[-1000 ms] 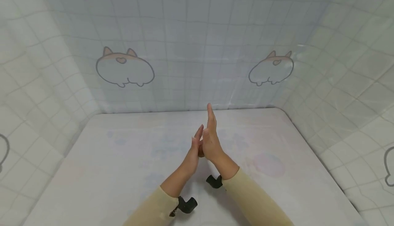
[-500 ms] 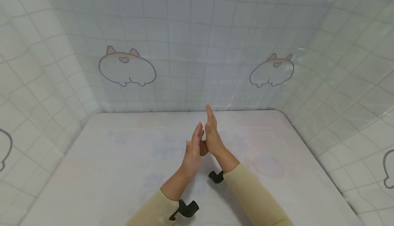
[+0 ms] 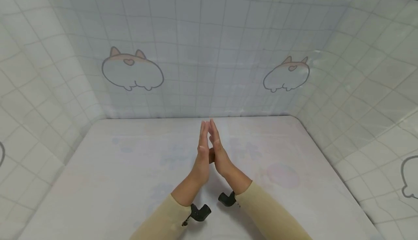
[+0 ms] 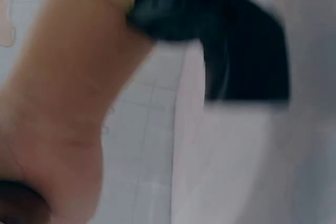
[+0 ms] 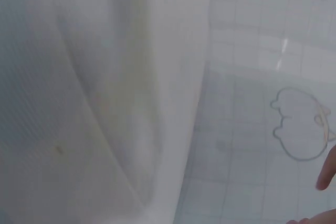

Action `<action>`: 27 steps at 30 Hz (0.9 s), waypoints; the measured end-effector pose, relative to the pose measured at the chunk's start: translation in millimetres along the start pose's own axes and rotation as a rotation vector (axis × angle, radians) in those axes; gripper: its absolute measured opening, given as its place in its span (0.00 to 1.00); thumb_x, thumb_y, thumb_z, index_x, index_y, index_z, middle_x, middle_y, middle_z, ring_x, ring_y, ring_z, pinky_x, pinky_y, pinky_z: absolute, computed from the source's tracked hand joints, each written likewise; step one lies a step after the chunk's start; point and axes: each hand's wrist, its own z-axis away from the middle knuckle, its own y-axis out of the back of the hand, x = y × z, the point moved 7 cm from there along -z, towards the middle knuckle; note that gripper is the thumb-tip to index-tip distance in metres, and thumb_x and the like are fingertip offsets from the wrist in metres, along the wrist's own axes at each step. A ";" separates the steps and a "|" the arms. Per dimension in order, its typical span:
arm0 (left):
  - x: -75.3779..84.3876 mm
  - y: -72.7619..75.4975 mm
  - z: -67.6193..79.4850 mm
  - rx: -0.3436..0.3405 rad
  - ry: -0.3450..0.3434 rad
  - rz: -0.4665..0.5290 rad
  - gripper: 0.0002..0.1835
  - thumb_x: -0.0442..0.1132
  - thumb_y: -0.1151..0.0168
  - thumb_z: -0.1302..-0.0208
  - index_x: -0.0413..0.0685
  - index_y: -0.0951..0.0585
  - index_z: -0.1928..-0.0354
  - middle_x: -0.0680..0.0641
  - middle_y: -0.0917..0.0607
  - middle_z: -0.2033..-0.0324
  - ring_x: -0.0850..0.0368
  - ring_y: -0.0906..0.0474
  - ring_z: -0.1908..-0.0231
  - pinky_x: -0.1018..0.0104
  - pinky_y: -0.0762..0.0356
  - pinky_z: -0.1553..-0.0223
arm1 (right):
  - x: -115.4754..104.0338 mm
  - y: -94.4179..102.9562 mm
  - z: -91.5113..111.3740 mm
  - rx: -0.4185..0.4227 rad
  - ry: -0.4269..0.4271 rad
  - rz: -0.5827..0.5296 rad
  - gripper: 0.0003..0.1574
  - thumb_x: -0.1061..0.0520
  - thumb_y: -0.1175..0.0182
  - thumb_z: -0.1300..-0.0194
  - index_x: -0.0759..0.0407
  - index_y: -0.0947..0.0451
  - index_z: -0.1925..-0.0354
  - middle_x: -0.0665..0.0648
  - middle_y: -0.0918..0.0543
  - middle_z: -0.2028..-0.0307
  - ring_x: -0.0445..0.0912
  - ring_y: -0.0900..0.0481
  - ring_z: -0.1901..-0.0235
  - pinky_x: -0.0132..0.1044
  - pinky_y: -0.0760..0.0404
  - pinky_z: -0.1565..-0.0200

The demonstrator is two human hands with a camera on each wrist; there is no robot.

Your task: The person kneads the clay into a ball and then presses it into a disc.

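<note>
Both hands stand palm to palm above the table in the head view, fingers straight and pointing away, fingertips nearly level. My left hand (image 3: 203, 158) is on the left and my right hand (image 3: 222, 158) on the right. Between the palms a small brown rounded lump (image 3: 211, 155) shows in part; the hands hide most of it, and its kind cannot be told. A dark brown rounded shape (image 4: 21, 205) lies by the left palm at the lower left of the left wrist view. In the right wrist view, only fingertips (image 5: 327, 172) show at the right edge.
The pale, faintly patterned table (image 3: 124, 174) lies beneath the hands. Grid-patterned sheets with animal drawings (image 3: 132, 71) rise at the back and both sides. Black curved mounts (image 3: 200, 212) stick out from both light sleeves (image 3: 271, 211).
The palms have slid along each other: the left hand has moved forward and the right hand back. Earlier the right fingertips reached farther; now both sets are almost even. The brown lump stays between them.
</note>
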 end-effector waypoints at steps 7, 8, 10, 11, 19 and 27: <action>-13.9 12.9 -8.5 0.060 0.069 -0.179 0.48 0.78 0.84 0.33 0.58 0.61 0.19 0.50 0.67 0.21 0.46 0.70 0.23 0.24 0.66 0.35 | -12.8 -13.6 14.9 0.008 0.248 -0.030 0.52 0.23 0.81 0.27 0.50 0.74 0.20 0.59 0.60 0.21 0.54 0.62 0.22 0.49 0.58 0.25; -17.4 14.9 -9.2 0.062 0.091 -0.178 0.49 0.78 0.84 0.34 0.59 0.61 0.19 0.50 0.67 0.21 0.46 0.70 0.23 0.25 0.65 0.34 | -15.2 -15.8 17.4 0.003 0.270 -0.032 0.53 0.23 0.81 0.27 0.51 0.75 0.20 0.61 0.61 0.21 0.55 0.63 0.22 0.47 0.58 0.25; -23.7 18.3 -10.5 0.059 0.139 -0.165 0.49 0.79 0.84 0.35 0.60 0.60 0.19 0.50 0.67 0.21 0.45 0.69 0.23 0.26 0.65 0.34 | -20.0 -19.4 21.7 -0.001 0.308 -0.027 0.53 0.23 0.81 0.27 0.52 0.76 0.20 0.64 0.63 0.21 0.56 0.65 0.22 0.44 0.59 0.26; -27.2 19.4 -11.1 0.051 0.163 -0.156 0.49 0.79 0.84 0.35 0.60 0.60 0.19 0.50 0.67 0.21 0.45 0.69 0.23 0.26 0.64 0.33 | -22.4 -20.7 23.2 -0.001 0.322 -0.024 0.54 0.23 0.81 0.27 0.53 0.77 0.21 0.65 0.64 0.21 0.56 0.66 0.22 0.44 0.60 0.26; -49.4 16.4 -7.7 -0.085 0.364 -0.097 0.49 0.78 0.85 0.34 0.57 0.65 0.20 0.48 0.67 0.21 0.44 0.69 0.23 0.29 0.64 0.32 | -38.3 -22.3 26.4 0.039 0.396 0.008 0.56 0.24 0.82 0.26 0.63 0.78 0.22 0.71 0.63 0.23 0.60 0.66 0.23 0.51 0.65 0.27; -56.0 6.6 6.7 -0.213 0.489 -0.062 0.50 0.76 0.89 0.34 0.51 0.63 0.20 0.30 0.40 0.30 0.47 0.24 0.50 0.47 0.26 0.47 | -43.1 -18.6 22.9 0.133 0.324 0.090 0.51 0.25 0.81 0.25 0.54 0.75 0.20 0.64 0.60 0.21 0.55 0.62 0.22 0.69 0.59 0.32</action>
